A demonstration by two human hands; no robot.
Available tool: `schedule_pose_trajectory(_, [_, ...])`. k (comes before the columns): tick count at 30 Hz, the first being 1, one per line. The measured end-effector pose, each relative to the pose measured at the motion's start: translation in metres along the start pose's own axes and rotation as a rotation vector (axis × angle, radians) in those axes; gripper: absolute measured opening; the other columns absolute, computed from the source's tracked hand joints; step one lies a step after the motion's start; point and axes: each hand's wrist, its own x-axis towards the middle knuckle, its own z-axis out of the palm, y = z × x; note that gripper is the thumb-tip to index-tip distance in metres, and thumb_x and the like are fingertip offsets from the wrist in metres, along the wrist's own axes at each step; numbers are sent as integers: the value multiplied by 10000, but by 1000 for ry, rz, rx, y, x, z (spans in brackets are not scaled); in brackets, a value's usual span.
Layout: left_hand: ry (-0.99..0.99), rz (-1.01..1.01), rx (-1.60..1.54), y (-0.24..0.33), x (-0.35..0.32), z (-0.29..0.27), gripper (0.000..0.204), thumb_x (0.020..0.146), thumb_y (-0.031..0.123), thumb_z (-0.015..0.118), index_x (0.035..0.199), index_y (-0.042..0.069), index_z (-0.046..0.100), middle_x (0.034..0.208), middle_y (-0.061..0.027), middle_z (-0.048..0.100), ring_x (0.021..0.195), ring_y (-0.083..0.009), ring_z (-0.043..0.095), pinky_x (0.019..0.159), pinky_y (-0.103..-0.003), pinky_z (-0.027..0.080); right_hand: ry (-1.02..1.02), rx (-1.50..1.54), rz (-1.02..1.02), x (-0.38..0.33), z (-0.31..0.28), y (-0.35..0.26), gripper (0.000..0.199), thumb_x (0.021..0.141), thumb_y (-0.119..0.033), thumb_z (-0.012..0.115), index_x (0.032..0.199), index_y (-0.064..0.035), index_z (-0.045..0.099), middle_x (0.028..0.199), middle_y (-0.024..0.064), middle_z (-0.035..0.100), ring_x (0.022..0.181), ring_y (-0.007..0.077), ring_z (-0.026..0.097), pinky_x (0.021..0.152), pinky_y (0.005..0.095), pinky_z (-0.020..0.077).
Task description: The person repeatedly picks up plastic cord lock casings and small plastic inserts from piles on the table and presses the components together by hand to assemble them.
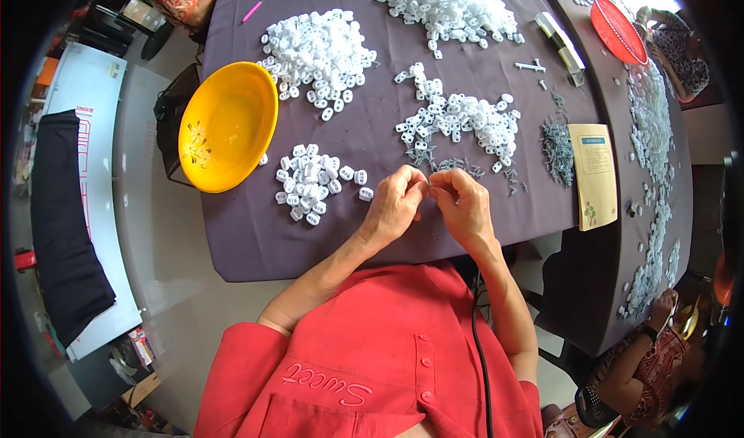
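Observation:
My left hand [391, 207] and my right hand [465, 209] meet just above the near edge of the dark cloth-covered table [256, 244]. Thumb and fingertips of both are pinched together, and whatever is between them is too small and covered to name. Left of my left hand lies a heap of white oval plastic pieces with dark slots [310, 178]; two more lie close to its knuckles. Beyond my fingertips are grey screws [457, 164] and a loose spread of white two-holed plastic parts [442, 118].
A yellow bowl [232, 120] tilts at the table's left edge. Larger white heaps [318, 54] [457, 8] lie farther back, near a pink-handled tool [253, 10]. At right are more screws [556, 153], a tan booklet [594, 182] and a red basket [612, 31]. Other people sit around.

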Motion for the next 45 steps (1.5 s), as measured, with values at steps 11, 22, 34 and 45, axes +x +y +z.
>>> schedule_pose_trajectory(11, [-22, -144, -42, -3, 4, -4, 139, 852, 123, 470, 818, -2, 520, 606, -42, 538, 449, -119, 530, 402, -254, 422, 52, -47, 32, -2, 5, -7, 144, 695, 27, 623, 823, -30, 588, 672, 24, 557, 519, 77, 456, 479, 225, 385])
schedule_pose_trajectory(22, [-208, -213, -339, -15, 7, -8, 218, 907, 223, 433, 832, 33, 508, 645, -24, 517, 431, -89, 494, 353, -205, 374, 93, 166, 150, -5, 7, -6, 187, 683, 63, 631, 832, -30, 567, 665, -23, 537, 528, 26, 397, 469, 197, 341])
schedule_pose_trajectory(34, [-114, -108, -368, -11, 1, -4, 157, 902, 188, 494, 850, 40, 507, 637, -2, 509, 462, -61, 471, 406, -183, 366, 90, 160, 94, -6, 3, -6, 157, 734, 50, 621, 873, -16, 593, 755, 10, 622, 680, 41, 568, 605, 184, 452])
schedule_pose_trajectory(45, [94, 184, -53, -3, -4, 6, 42, 842, 41, 520, 813, 13, 514, 643, -37, 544, 485, -90, 505, 435, -240, 397, 98, 671, 487, -4, 4, -12, 128, 817, -13, 571, 936, 0, 527, 778, 22, 591, 613, 63, 531, 529, 204, 455])
